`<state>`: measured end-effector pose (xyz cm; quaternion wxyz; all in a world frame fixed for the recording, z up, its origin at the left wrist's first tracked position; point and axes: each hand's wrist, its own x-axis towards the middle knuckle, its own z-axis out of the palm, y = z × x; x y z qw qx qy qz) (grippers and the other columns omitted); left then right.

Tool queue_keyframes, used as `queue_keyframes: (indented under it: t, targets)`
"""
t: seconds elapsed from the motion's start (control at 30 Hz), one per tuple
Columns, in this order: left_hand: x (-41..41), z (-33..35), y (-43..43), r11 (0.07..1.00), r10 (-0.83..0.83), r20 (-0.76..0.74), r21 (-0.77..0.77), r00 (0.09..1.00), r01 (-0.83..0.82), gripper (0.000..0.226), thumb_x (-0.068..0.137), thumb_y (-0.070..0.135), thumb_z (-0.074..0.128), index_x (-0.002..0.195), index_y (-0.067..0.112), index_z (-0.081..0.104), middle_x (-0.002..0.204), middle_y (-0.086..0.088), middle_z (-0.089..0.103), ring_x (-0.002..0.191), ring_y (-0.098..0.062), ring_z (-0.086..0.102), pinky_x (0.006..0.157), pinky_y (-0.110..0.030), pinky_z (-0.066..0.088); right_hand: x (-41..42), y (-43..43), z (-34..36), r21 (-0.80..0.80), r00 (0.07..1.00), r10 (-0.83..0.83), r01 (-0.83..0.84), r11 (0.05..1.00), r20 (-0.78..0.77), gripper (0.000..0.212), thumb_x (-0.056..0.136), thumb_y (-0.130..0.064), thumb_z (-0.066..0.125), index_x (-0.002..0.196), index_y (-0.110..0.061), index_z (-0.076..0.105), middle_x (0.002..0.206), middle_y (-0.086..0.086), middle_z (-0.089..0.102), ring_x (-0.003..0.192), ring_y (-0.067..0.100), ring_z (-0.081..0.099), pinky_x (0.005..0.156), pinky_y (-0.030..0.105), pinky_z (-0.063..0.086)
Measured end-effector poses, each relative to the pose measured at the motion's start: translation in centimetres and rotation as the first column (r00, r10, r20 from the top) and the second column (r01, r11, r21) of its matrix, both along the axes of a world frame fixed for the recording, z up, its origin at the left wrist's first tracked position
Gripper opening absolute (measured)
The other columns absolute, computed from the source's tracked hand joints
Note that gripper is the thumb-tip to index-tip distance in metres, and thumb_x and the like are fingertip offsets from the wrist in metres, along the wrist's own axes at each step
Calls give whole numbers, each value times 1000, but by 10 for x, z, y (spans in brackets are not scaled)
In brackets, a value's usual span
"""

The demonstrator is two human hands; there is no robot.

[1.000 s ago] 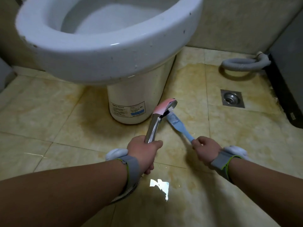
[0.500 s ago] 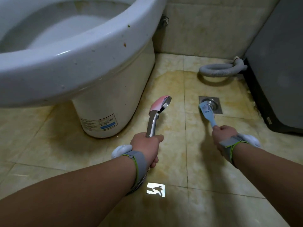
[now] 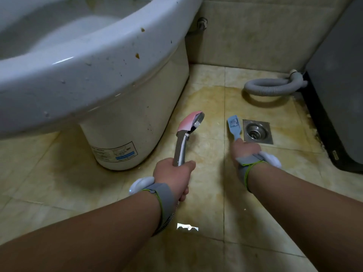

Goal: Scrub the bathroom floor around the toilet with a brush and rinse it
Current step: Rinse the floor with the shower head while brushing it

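blue brush (image 3: 233,125) beside floor drain (image 3: 256,132), bristles seemingly down, chrome-pink sprayer (image 3: 188,132) tilted up

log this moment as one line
left hand: holds shower head | right hand: holds blue brush beside floor drain

**Dim, yellowish light through a bending wide lens**

We see a dim room under weak, warm light. One small white glare patch (image 3: 187,227) burns out on the floor (image 3: 206,252) between the forearms (image 3: 78,242). The toilet (image 3: 88,75) carries a thin bright streak on its rim and throws a broad, soft shadow over the tiles beneath the bowl. The grey hose (image 3: 271,88) drops a dark curved shadow just in front of itself. The dark appliance (image 3: 337,95) at right loses nearly all detail. Tile lines bow toward the edges, the forearms loom oversized and soft, and the centre stays fairly sharp.
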<state>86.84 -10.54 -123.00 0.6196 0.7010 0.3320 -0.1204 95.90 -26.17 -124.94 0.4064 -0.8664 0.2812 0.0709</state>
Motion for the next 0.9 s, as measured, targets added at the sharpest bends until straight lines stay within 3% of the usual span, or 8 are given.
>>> queue_keyframes:
  t: [0.1,0.23,0.47,0.53,0.63,0.7,0.8,0.9]
  targets:
    - [3,2,6,997,77,5,-20,997,-77,23,86,29,66,81,11,54,54,-7,46,36,-19,41,40,-20,35,17,32,-5,120,992,109,-101,988,-58,44,95,-30,39,116,3,59,98,23,57,89,34,55,76,37,41]
    - [1,-1,7,983,171,-10,-70,985,-171,23,87,28,63,77,11,52,48,-6,43,33,-18,39,41,-21,33,35,64,-24,221,961,275,-266,938,-9,27,76,-40,50,73,-18,65,73,9,59,67,25,51,64,36,44]
    - [2,-8,-4,989,97,-12,-109,995,-98,22,87,25,62,78,8,51,52,-10,44,34,-19,38,38,-20,31,33,25,-25,76,985,145,-138,987,-89,37,97,-15,38,126,3,52,111,21,57,102,33,58,61,23,38]
    - [5,-9,-8,989,102,-10,-110,995,-103,22,87,25,62,78,8,51,51,-10,44,34,-19,38,39,-20,31,23,9,-14,-65,981,190,-193,979,-51,35,95,1,34,126,4,51,123,18,56,113,32,58,71,28,40]
    - [8,-9,-17,987,111,-11,-113,994,-111,22,87,25,61,78,8,51,50,-9,43,33,-18,37,39,-20,31,12,-18,-21,-114,993,106,-110,987,-46,34,96,-1,33,124,2,52,126,16,55,95,14,58,49,20,33]
    - [9,-8,-28,988,99,-9,-120,995,-99,22,87,25,61,78,9,51,51,-9,43,33,-18,37,39,-20,31,8,-27,-19,-93,998,49,-52,994,-30,33,97,0,31,117,4,56,121,17,57,103,24,59,55,26,38]
    - [10,-6,-42,989,72,-13,-130,997,-73,21,86,25,62,78,8,52,50,-9,43,33,-18,37,39,-20,30,5,-24,-22,14,999,-16,16,1000,31,35,100,-19,36,108,2,62,113,20,62,107,37,58,86,35,43]
    - [11,-3,-54,989,40,-7,-141,999,-40,21,85,25,63,79,7,53,50,-10,43,34,-19,37,39,-19,30,2,-18,-32,85,988,143,-148,985,54,37,87,-41,43,85,-13,68,86,18,68,76,33,61,71,39,50]
